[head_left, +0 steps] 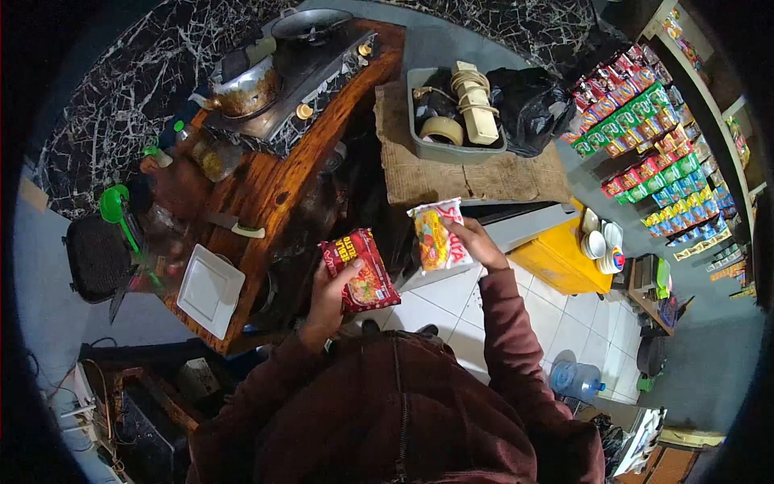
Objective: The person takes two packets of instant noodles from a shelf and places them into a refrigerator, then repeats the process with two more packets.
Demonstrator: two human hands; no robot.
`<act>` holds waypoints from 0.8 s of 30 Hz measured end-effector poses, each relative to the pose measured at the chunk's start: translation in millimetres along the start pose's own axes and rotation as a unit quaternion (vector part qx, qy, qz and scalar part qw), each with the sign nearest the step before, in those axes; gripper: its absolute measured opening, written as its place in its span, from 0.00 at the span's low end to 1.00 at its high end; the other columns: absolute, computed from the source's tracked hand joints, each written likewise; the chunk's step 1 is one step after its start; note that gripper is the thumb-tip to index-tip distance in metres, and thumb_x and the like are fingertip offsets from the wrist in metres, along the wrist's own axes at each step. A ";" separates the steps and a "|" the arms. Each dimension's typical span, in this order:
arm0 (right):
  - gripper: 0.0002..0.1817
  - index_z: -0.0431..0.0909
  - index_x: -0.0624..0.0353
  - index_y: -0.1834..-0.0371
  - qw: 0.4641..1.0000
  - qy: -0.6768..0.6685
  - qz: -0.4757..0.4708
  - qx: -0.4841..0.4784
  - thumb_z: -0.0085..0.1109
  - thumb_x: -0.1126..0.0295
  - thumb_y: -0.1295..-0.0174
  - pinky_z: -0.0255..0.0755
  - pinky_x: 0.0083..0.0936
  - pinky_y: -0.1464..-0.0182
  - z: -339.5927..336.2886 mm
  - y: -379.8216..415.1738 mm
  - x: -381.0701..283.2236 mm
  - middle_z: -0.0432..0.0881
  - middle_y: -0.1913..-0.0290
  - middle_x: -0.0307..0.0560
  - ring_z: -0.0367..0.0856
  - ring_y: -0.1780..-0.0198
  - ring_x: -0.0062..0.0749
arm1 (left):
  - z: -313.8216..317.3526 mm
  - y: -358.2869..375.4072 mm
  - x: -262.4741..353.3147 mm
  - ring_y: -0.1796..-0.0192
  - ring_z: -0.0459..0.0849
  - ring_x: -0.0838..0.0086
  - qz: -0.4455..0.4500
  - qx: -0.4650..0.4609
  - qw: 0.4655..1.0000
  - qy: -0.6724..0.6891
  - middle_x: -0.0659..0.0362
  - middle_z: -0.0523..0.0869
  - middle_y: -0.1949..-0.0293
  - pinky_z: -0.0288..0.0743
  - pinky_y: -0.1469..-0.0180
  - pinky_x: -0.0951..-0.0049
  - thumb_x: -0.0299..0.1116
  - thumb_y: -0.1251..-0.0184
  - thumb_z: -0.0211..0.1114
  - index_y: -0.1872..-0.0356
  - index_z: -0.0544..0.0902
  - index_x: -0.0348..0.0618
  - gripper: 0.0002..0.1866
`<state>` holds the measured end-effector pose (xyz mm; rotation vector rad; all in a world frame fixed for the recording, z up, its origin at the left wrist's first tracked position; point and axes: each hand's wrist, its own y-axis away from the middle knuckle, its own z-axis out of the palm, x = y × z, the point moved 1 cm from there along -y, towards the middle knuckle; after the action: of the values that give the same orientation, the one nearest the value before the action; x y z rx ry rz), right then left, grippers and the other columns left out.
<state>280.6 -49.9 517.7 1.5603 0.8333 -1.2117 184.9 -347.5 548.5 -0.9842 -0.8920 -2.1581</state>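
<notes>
I count one white square dish (211, 290) on the wooden counter (278, 189). Then I see the left hand (326, 298) pinching one red packet (369, 278), yellow-lettered with a food picture, before the torso. Near it, one white packet (435, 238), red-lettered with a yellow patch, is pinched at its edge by the right hand (477, 244). Beyond, one grey bin (458, 153) holds a power strip (477, 113) and a tape roll (442, 130).
</notes>
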 end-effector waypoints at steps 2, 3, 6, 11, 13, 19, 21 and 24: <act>0.20 0.82 0.65 0.54 1.000 0.010 -0.011 0.009 0.56 0.55 0.29 0.72 0.17 0.57 -3.3 27.2 9.9 0.84 0.63 0.35 0.79 0.62 0.15 | -0.9 0.7 0.3 0.53 0.85 0.75 -0.010 0.011 1.000 0.008 0.60 0.84 0.54 0.79 0.50 0.72 0.30 0.33 0.65 0.46 0.75 0.40 0.17; 0.20 0.82 0.65 0.53 0.999 -0.031 -0.004 0.018 0.55 0.55 0.29 0.72 0.18 0.57 -2.9 41.5 10.8 0.84 0.63 0.35 0.79 0.63 0.15 | -3.9 -1.3 -1.6 0.53 0.85 0.75 -0.011 0.005 1.000 0.006 0.60 0.84 0.54 0.79 0.50 0.72 0.30 0.33 0.65 0.46 0.75 0.40 0.17; 0.20 0.81 0.67 0.52 0.993 -0.090 0.040 0.067 0.54 0.57 0.30 0.74 0.18 0.57 -9.5 86.6 -1.3 0.86 0.61 0.41 0.82 0.62 0.20 | -7.7 -8.6 -7.6 0.53 0.85 0.75 -0.023 -0.015 1.000 -0.004 0.60 0.84 0.54 0.79 0.50 0.72 0.29 0.33 0.65 0.46 0.75 0.40 0.16; 0.20 0.81 0.68 0.51 0.981 -0.170 0.029 0.090 0.55 0.59 0.31 0.76 0.19 0.55 -28.0 141.6 17.1 0.87 0.59 0.44 0.85 0.61 0.23 | 3.9 -21.3 -20.9 0.53 0.85 0.74 -0.045 -0.042 0.998 -0.027 0.59 0.85 0.54 0.79 0.50 0.72 0.28 0.34 0.66 0.46 0.76 0.41 0.16; 0.20 0.81 0.68 0.51 0.971 -0.206 0.031 0.115 0.56 0.59 0.31 0.76 0.20 0.55 -32.7 161.2 26.0 0.87 0.58 0.45 0.85 0.61 0.24 | 14.4 -24.5 -26.1 0.53 0.85 0.74 -0.063 -0.068 0.995 -0.030 0.59 0.85 0.53 0.79 0.49 0.71 0.27 0.34 0.66 0.45 0.76 0.40 0.17; 0.21 0.77 0.69 0.47 0.944 -0.268 -0.002 0.192 0.55 0.60 0.29 0.78 0.21 0.55 -41.3 209.6 47.0 0.86 0.55 0.46 0.86 0.59 0.23 | 50.7 -25.6 -39.7 0.52 0.85 0.74 -0.092 -0.108 0.986 -0.089 0.59 0.85 0.52 0.79 0.48 0.71 0.27 0.33 0.66 0.43 0.76 0.39 0.18; 0.20 0.77 0.69 0.47 0.933 -0.277 -0.017 0.227 0.55 0.60 0.29 0.78 0.21 0.55 -43.6 224.4 48.9 0.86 0.55 0.46 0.85 0.59 0.23 | 63.4 -23.7 -45.2 0.52 0.85 0.74 -0.107 -0.116 0.982 -0.106 0.59 0.85 0.52 0.79 0.48 0.71 0.27 0.33 0.65 0.43 0.76 0.39 0.18; 0.19 0.77 0.69 0.47 0.921 -0.286 -0.045 0.260 0.55 0.62 0.28 0.78 0.21 0.55 -54.9 240.9 53.4 0.86 0.55 0.45 0.85 0.59 0.23 | 77.9 -23.0 -56.3 0.52 0.85 0.75 -0.117 -0.125 0.977 -0.125 0.59 0.85 0.52 0.79 0.48 0.71 0.28 0.33 0.65 0.43 0.76 0.39 0.18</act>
<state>531.6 -74.4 534.8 1.4408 0.2005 -1.9438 230.1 -260.7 534.7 -1.3575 -0.9027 -2.4262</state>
